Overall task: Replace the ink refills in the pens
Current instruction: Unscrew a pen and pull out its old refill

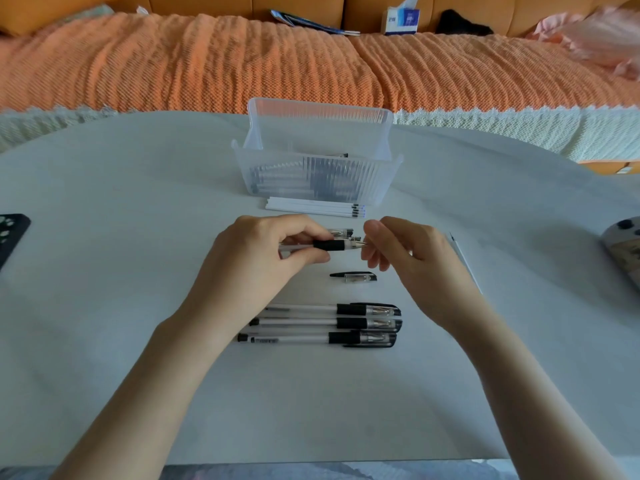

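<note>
My left hand (pixel 266 251): fingers curled round uncapped pen (pixel 329 244), barrel level, in front of clear box (pixel 311 174). My right hand (pixel 398 251): thumb and fingertips pinched on pen's metal tip. Step, I judge: unscrewing tip to free old refill. Next: steady twist, barrel held still. White refills (pixel 311 206) just beside box front; loose cap (pixel 355 276) further from box; three capped pens (pixel 329 323) furthest.
</note>
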A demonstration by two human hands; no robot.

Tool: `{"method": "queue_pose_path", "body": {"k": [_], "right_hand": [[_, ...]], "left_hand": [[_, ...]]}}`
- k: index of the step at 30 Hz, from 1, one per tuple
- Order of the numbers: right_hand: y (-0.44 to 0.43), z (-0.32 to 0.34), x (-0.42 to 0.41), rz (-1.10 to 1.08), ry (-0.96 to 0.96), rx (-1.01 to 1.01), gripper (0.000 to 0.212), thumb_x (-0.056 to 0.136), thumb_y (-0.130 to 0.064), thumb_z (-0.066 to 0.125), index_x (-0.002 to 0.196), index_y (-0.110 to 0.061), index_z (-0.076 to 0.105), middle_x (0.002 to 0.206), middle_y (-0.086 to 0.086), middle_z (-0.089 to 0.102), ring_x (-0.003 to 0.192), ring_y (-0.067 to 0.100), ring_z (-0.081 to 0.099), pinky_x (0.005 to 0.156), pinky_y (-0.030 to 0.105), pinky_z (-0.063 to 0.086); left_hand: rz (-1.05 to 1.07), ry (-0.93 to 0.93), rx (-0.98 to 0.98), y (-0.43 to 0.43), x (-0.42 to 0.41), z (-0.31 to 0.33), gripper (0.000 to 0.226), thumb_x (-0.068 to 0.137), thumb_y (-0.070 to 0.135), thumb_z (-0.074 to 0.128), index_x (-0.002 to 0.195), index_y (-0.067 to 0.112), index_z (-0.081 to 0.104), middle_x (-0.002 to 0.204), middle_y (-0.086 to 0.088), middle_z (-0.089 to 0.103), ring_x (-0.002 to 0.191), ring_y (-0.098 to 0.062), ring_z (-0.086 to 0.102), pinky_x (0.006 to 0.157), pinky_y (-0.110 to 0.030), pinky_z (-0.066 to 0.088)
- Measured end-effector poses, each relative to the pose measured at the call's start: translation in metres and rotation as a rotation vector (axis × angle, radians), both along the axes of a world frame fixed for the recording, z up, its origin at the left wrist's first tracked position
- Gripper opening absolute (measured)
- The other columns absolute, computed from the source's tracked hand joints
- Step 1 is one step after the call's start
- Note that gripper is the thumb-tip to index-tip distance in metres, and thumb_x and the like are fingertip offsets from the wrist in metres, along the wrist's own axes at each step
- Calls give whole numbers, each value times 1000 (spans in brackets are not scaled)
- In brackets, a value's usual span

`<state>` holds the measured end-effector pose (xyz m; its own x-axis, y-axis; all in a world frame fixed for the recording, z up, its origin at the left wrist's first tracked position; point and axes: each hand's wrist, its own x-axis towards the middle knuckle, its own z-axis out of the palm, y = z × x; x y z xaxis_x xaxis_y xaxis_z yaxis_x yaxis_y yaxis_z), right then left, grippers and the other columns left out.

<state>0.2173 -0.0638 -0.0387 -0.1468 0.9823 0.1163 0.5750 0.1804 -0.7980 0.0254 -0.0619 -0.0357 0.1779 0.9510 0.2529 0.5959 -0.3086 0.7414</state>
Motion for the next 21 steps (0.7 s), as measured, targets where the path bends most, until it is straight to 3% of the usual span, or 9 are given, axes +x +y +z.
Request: {"method": "queue_pose_path", "body": {"k": [4,6,9,12,17,21], "right_hand": [[2,-1,13,63,-139,10,11,83,-42,61,82,-31,65,80,-16,64,71,3,51,61,12,37],[2,-6,18,138,-270,10,14,78,-40,69,90,-35,65,87,-17,61,80,4,49,68,7,35],[2,-13,18,188,-338,16,13,79,-33,71,91,-32,66,89,-19,56,84,3,46,74,8,35],[2,-14,14,176,-333,40,3,84,-30,65,87,-29,66,86,-17,58,84,4,48,75,12,37],[3,-5,18,87,-174,36,4,87,-20,63,88,-23,65,79,-13,67,72,-8,55,64,5,37],[4,-2,20,61,-103,44,8,88,-20,60,87,-27,64,75,-11,68,68,9,57,60,21,42]], "left_hand": [[18,34,-30,4,-9,-1,16,72,29,77,87,34,73,77,22,68,81,7,62,80,-20,50],[13,65,-34,5,-13,0,15,73,31,75,87,35,72,74,23,65,77,8,59,72,-8,44],[12,83,-40,5,-14,0,15,73,32,75,87,34,73,72,22,64,74,8,57,66,-5,39],[17,81,-48,6,-15,-1,15,72,33,76,86,36,72,71,21,63,71,7,56,65,-4,38],[13,82,-66,7,-18,0,17,71,31,77,86,37,71,71,22,63,77,7,58,67,-2,38],[29,70,-73,8,-18,0,16,69,29,79,81,36,71,66,24,63,72,9,57,65,-3,39]]}}
